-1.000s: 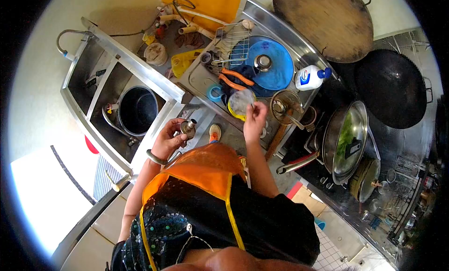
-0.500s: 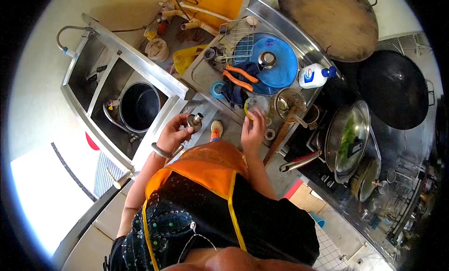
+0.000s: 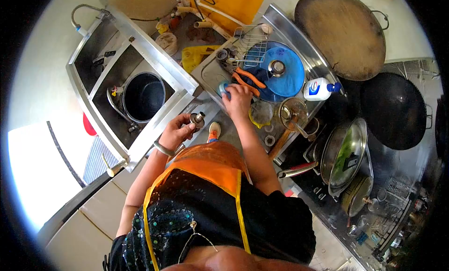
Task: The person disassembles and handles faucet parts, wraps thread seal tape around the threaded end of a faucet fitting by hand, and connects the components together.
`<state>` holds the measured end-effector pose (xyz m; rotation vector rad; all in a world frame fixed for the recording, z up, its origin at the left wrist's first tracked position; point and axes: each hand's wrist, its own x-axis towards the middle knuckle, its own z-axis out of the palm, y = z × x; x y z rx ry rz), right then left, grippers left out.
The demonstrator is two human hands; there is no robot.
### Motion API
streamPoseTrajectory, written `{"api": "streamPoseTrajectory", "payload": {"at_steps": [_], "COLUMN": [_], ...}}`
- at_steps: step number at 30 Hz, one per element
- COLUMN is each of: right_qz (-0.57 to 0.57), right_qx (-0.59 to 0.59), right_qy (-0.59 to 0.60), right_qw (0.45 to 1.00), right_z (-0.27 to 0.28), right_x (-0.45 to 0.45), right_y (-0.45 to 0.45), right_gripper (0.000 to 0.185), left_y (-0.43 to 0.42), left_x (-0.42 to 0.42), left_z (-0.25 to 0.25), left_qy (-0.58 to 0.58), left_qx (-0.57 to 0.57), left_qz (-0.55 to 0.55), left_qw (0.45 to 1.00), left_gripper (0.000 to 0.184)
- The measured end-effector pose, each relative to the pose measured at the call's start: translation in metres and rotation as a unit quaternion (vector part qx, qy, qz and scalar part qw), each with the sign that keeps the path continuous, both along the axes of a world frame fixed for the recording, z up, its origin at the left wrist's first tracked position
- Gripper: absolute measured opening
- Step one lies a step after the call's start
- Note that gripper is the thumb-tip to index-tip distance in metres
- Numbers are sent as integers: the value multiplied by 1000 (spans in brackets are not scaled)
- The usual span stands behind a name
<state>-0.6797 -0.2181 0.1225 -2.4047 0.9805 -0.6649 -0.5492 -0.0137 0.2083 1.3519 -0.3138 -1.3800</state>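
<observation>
Around a steel counter, see a crowded kitchen: at left, a sink unit with a dark pot inside; at right, a black wok; at far right, a round wooden board. On the counter, notice a blue basin, with orange handles by its left edge and a white bottle at right. Between sink and counter, above the floor, find a metal fitting, held in the left hand with thumb and fingers closed on its wide round part. Judge it stiff and compact, perhaps somewhat heavy for its size, and slippery if wet; better to take by the wide rim than by the smooth neck. At the right hand, see bent fingers over a blue ring; cannot tell if really gripped or only covered.
</observation>
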Motion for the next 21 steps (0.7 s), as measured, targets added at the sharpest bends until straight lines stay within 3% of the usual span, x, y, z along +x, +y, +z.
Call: {"api": "streamPoseTrajectory", "payload": {"at_steps": [2, 3, 5, 7, 9, 14, 18, 21], "right_qz": [-22, -75, -90, -95, -96, 5, 48, 90], "right_qx": [71, 203, 415, 478, 505, 562, 585, 678], "right_qy": [-160, -193, -326, -383, -443, -430, -283, -337], "right_qw": [984, 957, 845, 784, 734, 707, 758, 647], "right_z": [5, 5, 8, 18, 19, 57, 51, 71], "right_x": [-5, -8, -17, -25, -30, -43, -55, -48], "right_y": [-3, -1, -3, -1, -1, 5, 13, 31], "right_gripper": [18, 25, 30, 30, 30, 41, 42, 41], "left_y": [1, 1, -1, -9, -11, -19, -24, -24], "left_x": [0, 1, -3, -11, -11, -16, -21, -22], "left_z": [-1, -4, -7, -5, -8, -10, -2, 0], "left_qy": [8, 10, 13, 17, 15, 31, 78, 106], "left_qx": [4, 6, 2, -9, -10, -44, -67, -60], "left_qz": [-2, -12, -13, 4, -19, -26, -6, 1], "left_qw": [1000, 1000, 1000, 1000, 1000, 998, 995, 993], "left_gripper": [31, 32, 30, 24, 29, 35, 26, 27]}}
